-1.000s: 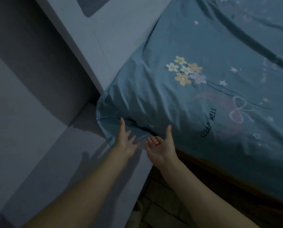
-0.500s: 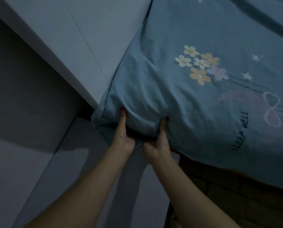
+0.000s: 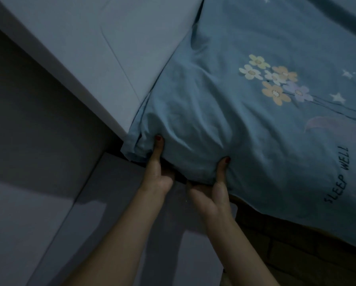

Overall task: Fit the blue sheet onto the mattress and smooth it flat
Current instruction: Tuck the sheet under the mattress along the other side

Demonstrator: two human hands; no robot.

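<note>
Left hand (image 3: 158,176) grips the blue sheet (image 3: 245,129) at the mattress corner, thumb up on the cloth, fingers tucked under and hidden. Right hand (image 3: 212,193) grips it just to the right, thumb likewise on top. Both forearms reach up from the near edge, hands close together but apart. Sheet covers the mattress at right, wrinkled around the corner. White headboard (image 3: 111,48) lies far left, touching the sheet.

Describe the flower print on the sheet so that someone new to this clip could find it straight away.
The blue sheet covers the bed on the right. The flower print lies on its top, up and right of the corner that the left hand and right hand grip. It is the only cluster of pale yellow, orange and lilac blooms there.
</note>
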